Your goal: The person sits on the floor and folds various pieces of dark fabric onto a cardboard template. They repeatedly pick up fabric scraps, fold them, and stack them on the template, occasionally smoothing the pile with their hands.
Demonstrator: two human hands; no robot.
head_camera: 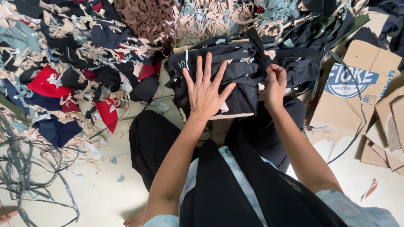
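Observation:
A stack of black fabric pieces [235,63] lies on a piece of cardboard [229,114] in front of my knees. My left hand [206,88] rests flat on top of the stack, fingers spread, holding nothing. At the stack's right edge, my right hand [274,86] has its fingers curled on the black cloth, next to a black strip [259,46] that runs over the pile. A long black cloth [223,185] hangs down my front.
A big heap of fabric scraps [84,63] in beige, black, red and blue covers the floor to the left and behind. Flattened cardboard boxes [362,80] lie at the right. Grey strips [25,176] trail over the pale floor at the lower left.

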